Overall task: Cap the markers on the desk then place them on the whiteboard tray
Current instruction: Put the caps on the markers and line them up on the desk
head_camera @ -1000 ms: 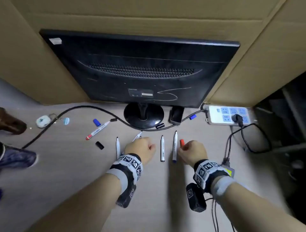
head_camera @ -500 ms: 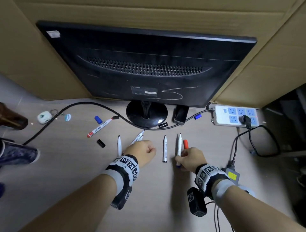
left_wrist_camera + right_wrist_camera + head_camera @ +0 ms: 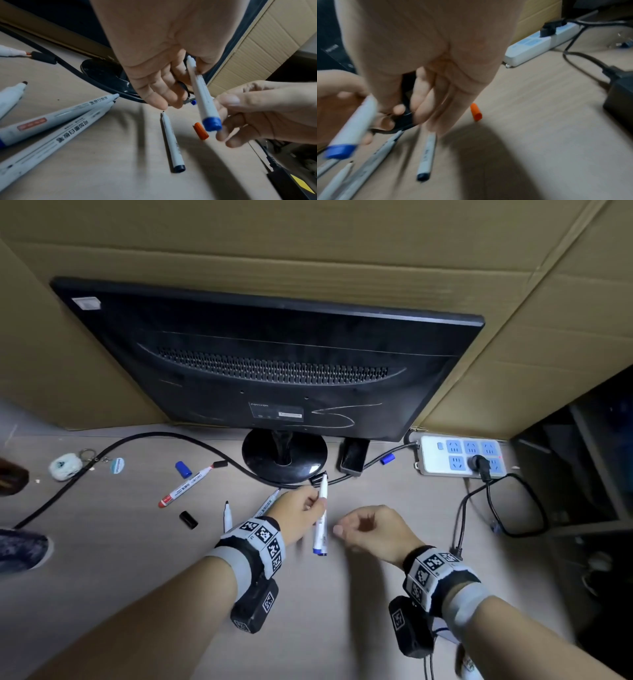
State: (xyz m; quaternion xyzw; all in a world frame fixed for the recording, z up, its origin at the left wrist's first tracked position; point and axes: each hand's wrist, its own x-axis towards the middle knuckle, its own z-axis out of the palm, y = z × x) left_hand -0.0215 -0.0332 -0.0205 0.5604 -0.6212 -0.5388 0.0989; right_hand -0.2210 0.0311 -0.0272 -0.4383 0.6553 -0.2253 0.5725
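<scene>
Black monitor (image 3: pixel 274 361) back on round stand, white power strip (image 3: pixel 459 457), black cable (image 3: pixel 144 440), keychain (image 3: pixel 66 465), cardboard (image 3: pixel 308 244) behind

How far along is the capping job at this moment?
Nothing looks capped yet. The left hand pinches an uncapped white marker with a blue end; the right hand is empty. Other bare markers, such as the dark-ended one, and loose caps, including the orange cap, remain on the desk. No tray visible.
</scene>
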